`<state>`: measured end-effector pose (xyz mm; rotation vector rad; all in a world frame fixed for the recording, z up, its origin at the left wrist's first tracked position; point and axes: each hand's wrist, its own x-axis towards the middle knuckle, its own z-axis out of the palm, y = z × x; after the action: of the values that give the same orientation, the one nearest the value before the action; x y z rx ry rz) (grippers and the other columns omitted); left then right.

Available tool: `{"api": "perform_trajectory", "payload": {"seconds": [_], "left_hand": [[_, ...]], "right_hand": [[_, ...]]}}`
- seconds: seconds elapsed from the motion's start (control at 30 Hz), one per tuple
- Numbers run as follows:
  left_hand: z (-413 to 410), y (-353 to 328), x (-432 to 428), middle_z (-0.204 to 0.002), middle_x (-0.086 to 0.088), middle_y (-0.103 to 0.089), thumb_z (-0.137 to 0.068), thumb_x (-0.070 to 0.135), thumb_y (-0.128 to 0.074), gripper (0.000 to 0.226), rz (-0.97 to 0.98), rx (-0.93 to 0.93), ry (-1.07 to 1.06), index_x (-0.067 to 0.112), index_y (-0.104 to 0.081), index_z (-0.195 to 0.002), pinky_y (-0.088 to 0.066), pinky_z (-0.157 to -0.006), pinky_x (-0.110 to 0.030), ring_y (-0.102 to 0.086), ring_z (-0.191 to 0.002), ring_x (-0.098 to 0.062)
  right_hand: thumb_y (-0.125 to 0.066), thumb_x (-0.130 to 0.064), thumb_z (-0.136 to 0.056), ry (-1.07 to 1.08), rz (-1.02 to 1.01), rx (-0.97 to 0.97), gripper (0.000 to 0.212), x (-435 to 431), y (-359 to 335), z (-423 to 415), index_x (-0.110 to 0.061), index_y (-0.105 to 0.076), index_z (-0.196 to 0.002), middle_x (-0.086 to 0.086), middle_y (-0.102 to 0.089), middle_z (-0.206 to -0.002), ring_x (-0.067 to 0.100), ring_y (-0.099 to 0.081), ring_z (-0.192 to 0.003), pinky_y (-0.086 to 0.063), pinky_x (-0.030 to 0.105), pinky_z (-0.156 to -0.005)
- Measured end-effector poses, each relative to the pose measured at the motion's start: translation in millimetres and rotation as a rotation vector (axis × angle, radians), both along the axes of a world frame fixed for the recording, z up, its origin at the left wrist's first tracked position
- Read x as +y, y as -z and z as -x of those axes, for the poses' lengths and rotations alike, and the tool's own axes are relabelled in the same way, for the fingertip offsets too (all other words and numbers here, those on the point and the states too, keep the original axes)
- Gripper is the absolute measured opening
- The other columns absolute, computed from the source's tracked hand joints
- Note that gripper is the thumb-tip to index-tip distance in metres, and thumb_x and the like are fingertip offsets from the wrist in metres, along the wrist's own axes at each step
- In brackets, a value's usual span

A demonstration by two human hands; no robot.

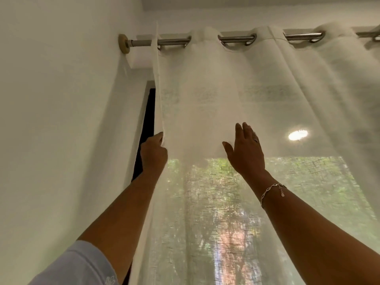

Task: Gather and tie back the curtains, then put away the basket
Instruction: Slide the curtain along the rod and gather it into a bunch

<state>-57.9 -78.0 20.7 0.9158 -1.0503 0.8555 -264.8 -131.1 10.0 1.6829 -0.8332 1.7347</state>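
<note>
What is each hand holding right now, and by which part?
The left hand pinches the curtain by its hemmed side edge. The right hand holds nothing: its fingers are straight, spread before the fabric.

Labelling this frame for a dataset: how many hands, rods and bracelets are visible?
hands: 2, left hand gripping the curtain edge, right hand open
rod: 1
bracelet: 1
total: 4
</note>
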Motion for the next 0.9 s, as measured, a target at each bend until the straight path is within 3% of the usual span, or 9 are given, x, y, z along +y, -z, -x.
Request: {"api": "perform_trajectory", "payload": {"seconds": [0.17,0.27,0.33,0.47,0.53,0.73,0.83,0.9], "left_hand": [[60.7,-6.8,-20.9,-0.109,-0.019,-0.068,-0.076,-0.014,-0.041,0.044,-0.024,-0.048,0.033,0.0,-0.062,-0.112,-0.045,-0.073,-0.027,-0.063,-0.099,-0.034],[94.2,-17.3,-35.7,-0.083,-0.018,-0.067,-0.073,-0.013,-0.041,0.031,-0.014,-0.068,0.034,-0.003,-0.063,-0.092,-0.044,-0.066,-0.033,-0.057,-0.075,-0.028],[121.8,-22.0,-43.3,-0.074,-0.015,-0.062,-0.074,-0.011,-0.042,0.024,-0.019,-0.096,0.022,0.001,-0.062,-0.082,-0.042,-0.063,-0.035,-0.055,-0.07,-0.028],[174.4,-28.6,-55.7,-0.093,-0.022,-0.068,-0.079,-0.008,-0.039,0.029,-0.013,-0.113,0.039,-0.003,-0.064,-0.094,-0.042,-0.068,-0.037,-0.059,-0.089,-0.04],[195.0,-34.5,-61.7,-0.094,-0.023,-0.068,-0.081,-0.006,-0.04,0.027,-0.015,-0.108,0.077,-0.004,-0.064,-0.093,-0.04,-0.066,-0.036,-0.06,-0.09,-0.04],[275.7,-37.7,-79.5,-0.104,-0.023,-0.067,-0.09,0.003,-0.041,0.028,-0.081,-0.188,0.208,-0.003,-0.065,-0.103,-0.049,-0.083,-0.041,-0.06,-0.099,-0.04],[310.8,-38.6,-83.7,-0.097,-0.022,-0.069,-0.084,-0.001,-0.047,0.022,-0.115,-0.24,0.25,-0.003,-0.066,-0.093,-0.048,-0.077,-0.039,-0.061,-0.093,-0.038],[338.1,-37.1,-82.5,-0.09,-0.022,-0.069,-0.081,-0.003,-0.048,0.018,-0.139,-0.294,0.27,-0.004,-0.065,-0.085,-0.045,-0.07,-0.037,-0.062,-0.087,-0.038]], "right_hand": [[-0.043,-0.034,-0.096,0.018,0.003,0.012,0.065,-5.2,-2.4,28.0,-0.004,-0.015,-0.146,0.017,-0.014,-0.155,0.028,-0.011,-0.145,-0.01,0.033,-0.118],[-0.042,-0.035,-0.096,0.035,0.01,0.062,0.065,-9.8,-7.3,49.4,-0.005,-0.014,-0.146,0.017,-0.014,-0.155,0.027,-0.012,-0.145,-0.01,0.032,-0.117],[-0.042,-0.035,-0.096,0.034,0.009,0.095,0.064,-13.2,-12.0,66.9,-0.005,-0.014,-0.146,0.017,-0.015,-0.155,0.028,-0.013,-0.144,-0.011,0.032,-0.117],[-0.04,-0.032,-0.097,0.006,-0.001,0.11,0.061,-23.5,-18.6,103.4,-0.006,-0.015,-0.146,0.016,-0.017,-0.154,0.026,-0.015,-0.144,-0.013,0.032,-0.117],[-0.039,-0.03,-0.098,-0.013,-0.023,0.106,0.059,-31.4,-17.8,121.1,-0.006,-0.016,-0.146,0.015,-0.019,-0.154,0.026,-0.016,-0.144,-0.015,0.032,-0.116],[-0.034,-0.023,-0.1,-0.132,-0.084,0.042,0.048,-53.7,-14.4,167.6,-0.005,-0.025,-0.144,0.014,-0.031,-0.149,0.03,-0.032,-0.136,-0.03,0.039,-0.107],[-0.032,-0.018,-0.099,-0.163,-0.108,-0.004,0.045,-61.8,-12.2,190.0,-0.006,-0.027,-0.143,0.015,-0.033,-0.148,0.032,-0.034,-0.134,-0.032,0.04,-0.106],[-0.035,-0.013,-0.097,-0.189,-0.099,-0.029,0.04,-66.1,-10.4,205.3,-0.003,-0.038,-0.136,0.017,-0.043,-0.14,0.035,-0.042,-0.127,-0.038,0.041,-0.096]]}}
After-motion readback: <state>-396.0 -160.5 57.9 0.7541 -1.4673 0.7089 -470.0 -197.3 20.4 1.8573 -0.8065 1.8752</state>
